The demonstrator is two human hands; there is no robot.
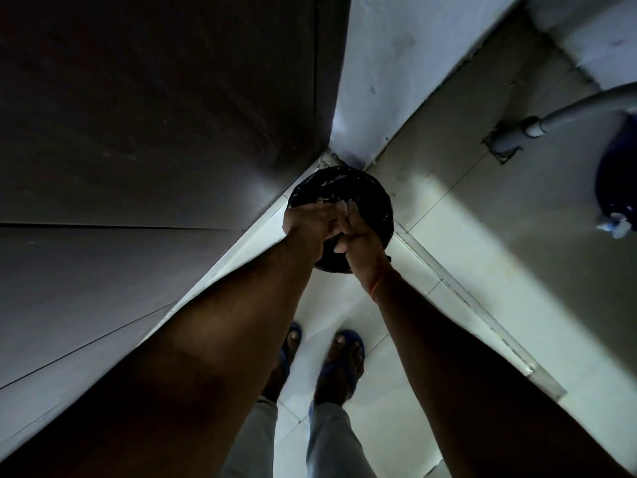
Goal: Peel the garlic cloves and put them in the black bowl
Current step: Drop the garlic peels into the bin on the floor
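Feet in blue sandals (339,360) seen on tiled floor (448,236). Left hand (310,224) and right hand (358,236) held together, fingers extended, over black bin (375,198) in wall corner; pale peel scraps (331,179) seen inside. Garlic, black bowl not visible. Grey pipe (568,117) far right.

The person is wearing blue open-toed sandals (339,363), light grey trousers (331,439) and a thin orange-red thread (376,285) around the right wrist, just behind the fingers (351,215); both forearms are showing bare, without sleeves
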